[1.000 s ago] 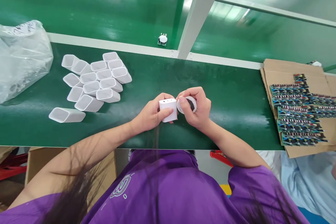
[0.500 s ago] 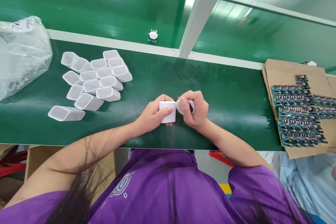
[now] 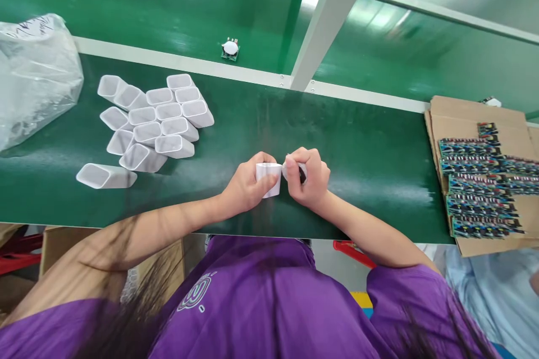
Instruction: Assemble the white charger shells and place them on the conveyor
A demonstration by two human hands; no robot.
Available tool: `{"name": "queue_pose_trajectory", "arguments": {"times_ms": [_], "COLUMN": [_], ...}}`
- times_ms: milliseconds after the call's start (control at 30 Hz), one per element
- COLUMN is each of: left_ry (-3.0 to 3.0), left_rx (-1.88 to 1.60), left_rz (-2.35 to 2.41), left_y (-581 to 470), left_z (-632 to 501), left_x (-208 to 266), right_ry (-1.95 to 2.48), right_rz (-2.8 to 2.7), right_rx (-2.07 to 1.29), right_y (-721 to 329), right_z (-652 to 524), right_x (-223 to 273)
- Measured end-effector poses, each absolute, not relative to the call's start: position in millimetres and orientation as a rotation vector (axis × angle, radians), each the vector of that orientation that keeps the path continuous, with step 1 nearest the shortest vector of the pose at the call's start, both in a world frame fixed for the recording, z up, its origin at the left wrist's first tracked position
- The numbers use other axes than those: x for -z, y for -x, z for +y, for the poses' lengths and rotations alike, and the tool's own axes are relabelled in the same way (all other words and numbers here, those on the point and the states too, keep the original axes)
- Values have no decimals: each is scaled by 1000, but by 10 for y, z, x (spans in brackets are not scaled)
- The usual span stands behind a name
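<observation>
Over the near half of the green table, my left hand (image 3: 245,184) is closed around a white plastic sleeve (image 3: 268,173), its thumb across the front. The sleeve's open top end faces up toward me. Just to its right, my right hand (image 3: 309,178) is closed on a small round whitish piece with a dark patch (image 3: 302,174). The fingers cover most of that piece, so its kind is not clear. Both hands are close together, and the two pieces nearly meet. Similar white sleeves (image 3: 174,146) stand grouped to the left, open ends up.
A clear plastic bag (image 3: 40,81) lies at the far left. On the right, cardboard (image 3: 455,109) carries rows of circuit boards (image 3: 482,202). One board with a white disc (image 3: 230,49) sits behind the metal rail (image 3: 168,63). A slanting post (image 3: 324,22) rises from that rail.
The sleeve in my left hand has tilted, so its open end now shows. My right hand has turned slightly, covering more of the round piece. The camera view has shifted a little.
</observation>
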State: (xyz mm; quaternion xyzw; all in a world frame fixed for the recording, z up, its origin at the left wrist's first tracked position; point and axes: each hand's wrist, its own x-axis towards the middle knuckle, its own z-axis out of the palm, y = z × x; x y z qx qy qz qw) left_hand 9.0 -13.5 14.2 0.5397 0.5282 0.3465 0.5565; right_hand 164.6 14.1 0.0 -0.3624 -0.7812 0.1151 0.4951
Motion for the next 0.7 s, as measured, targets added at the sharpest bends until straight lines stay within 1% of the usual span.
{"name": "queue_pose_trajectory", "arguments": {"times_ms": [333,400,533,700], "left_ry": [-1408,-1362,-1114,-1012], "left_rx": [-765,-814,-874,-912], "left_rz": [1375,1296,983,856], "left_y": [-103,-93,-90,-106], "left_z": [-100,-86,-63,-46], "left_x": [-139,-111,-59,-50], "right_ry": [943,942,977,967], "right_rz": [-1965,-1925,-1744,-1689], "right_rx": [-265,-343,-601,-650], "right_y": [-1646,-1646,-1650,-1661], "right_z": [157,160,162,155], "right_x": [-4,-28,-102,-137]}}
